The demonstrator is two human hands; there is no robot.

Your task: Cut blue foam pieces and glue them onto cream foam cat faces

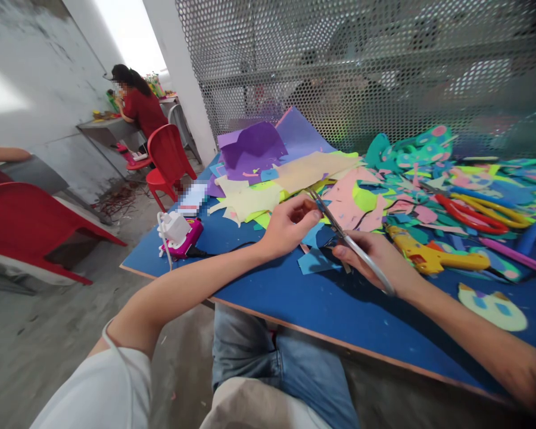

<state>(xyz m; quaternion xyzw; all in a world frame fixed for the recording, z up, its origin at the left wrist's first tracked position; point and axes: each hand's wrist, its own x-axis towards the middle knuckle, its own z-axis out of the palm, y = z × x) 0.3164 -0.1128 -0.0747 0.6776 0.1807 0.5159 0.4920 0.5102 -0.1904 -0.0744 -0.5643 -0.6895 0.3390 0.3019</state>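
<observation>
My right hand (pixel 379 262) grips silver scissors (pixel 346 241) over the blue table (pixel 295 292), blades open and pointing up-left. My left hand (pixel 290 225) is pinched on a small blue foam piece (pixel 318 236) at the blades. Another blue scrap (pixel 315 262) lies flat below the scissors. A pile of coloured foam sheets (pixel 295 173) in purple, yellow, pink and green lies just behind both hands.
A yellow glue gun (pixel 433 257) lies right of my right hand. Red and yellow scissors (pixel 477 214) rest further right. A pink-and-white device (pixel 181 235) sits at the table's left edge. A cat-face cutout (pixel 494 307) lies front right. Red chairs (pixel 31 229) and a seated person (pixel 138 104) are left.
</observation>
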